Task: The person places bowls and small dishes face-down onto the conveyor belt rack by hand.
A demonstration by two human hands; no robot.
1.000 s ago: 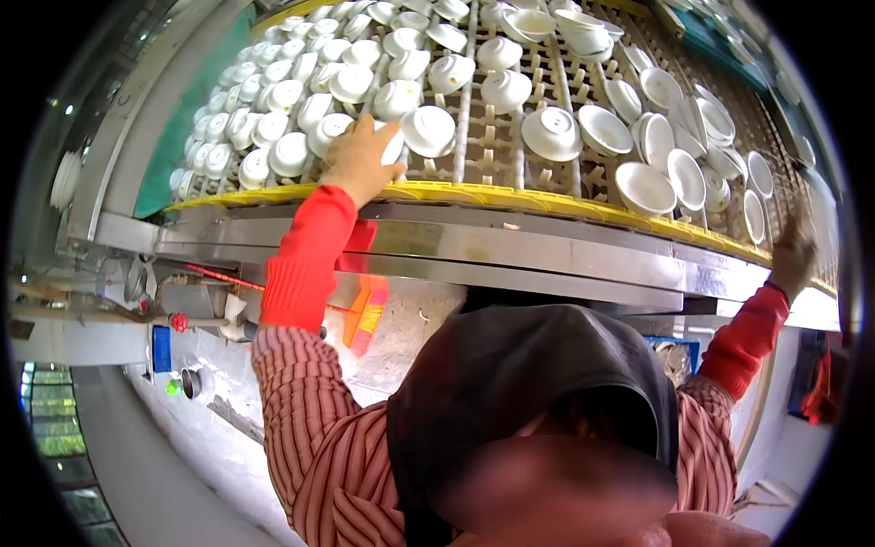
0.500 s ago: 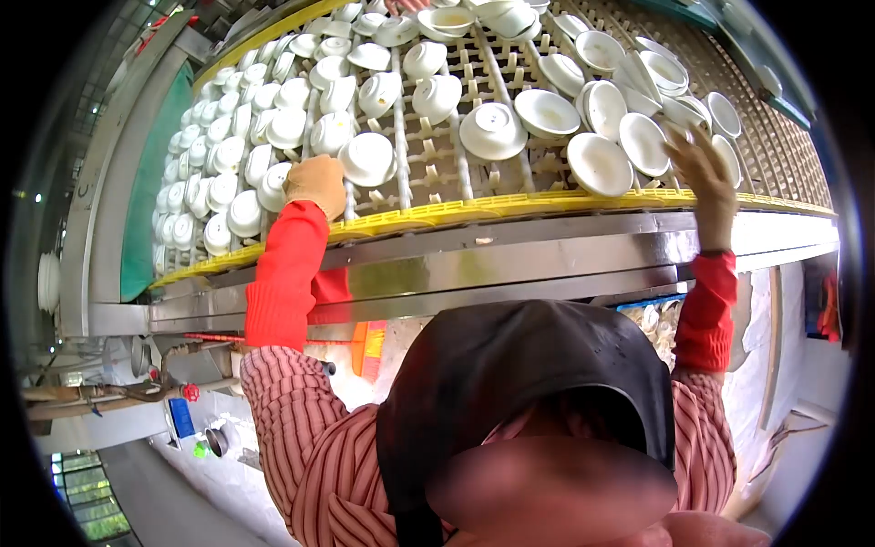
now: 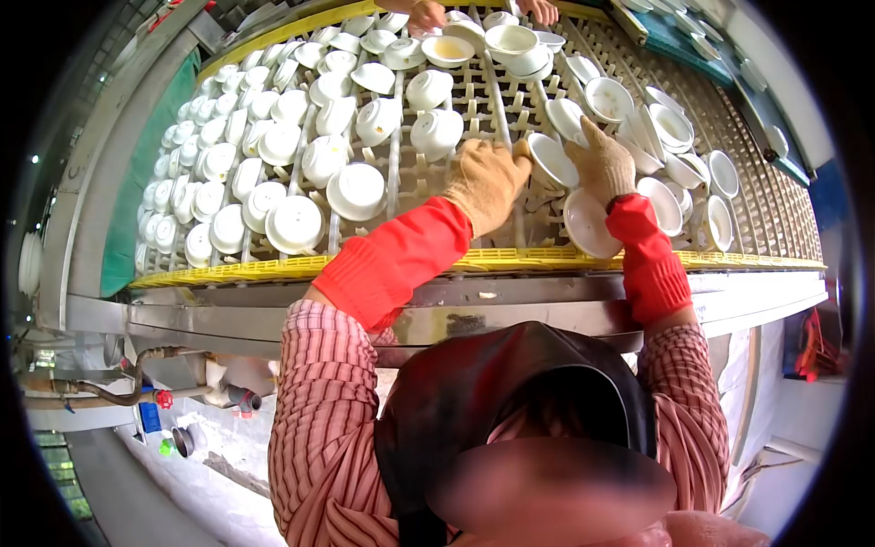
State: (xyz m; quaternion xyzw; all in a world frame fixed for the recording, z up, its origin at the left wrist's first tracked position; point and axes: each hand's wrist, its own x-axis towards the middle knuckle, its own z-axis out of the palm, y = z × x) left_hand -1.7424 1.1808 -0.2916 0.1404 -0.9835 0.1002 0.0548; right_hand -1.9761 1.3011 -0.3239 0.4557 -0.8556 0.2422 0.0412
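Note:
My left hand, in a tan glove, has its fingers curled down over the rack; what lies under them is hidden. Its thumb reaches the left rim of a tilted white bowl. On that bowl's other side is my right hand, also gloved, with its fingers apart and pointing up. A face-up bowl lies just below it, and another bowl is by its fingertips. To the left, an upside-down bowl sits among many others on the pegged rack.
A yellow edge strip and a metal ledge run along the near side. Two hands of another person are at the far edge. More bowls lie on the right, beside a teal-edged side shelf.
My left hand has moved right, away from the upside-down bowls on the left. My right hand has come left and down among the face-up bowls. Another person's hands show more at the far edge.

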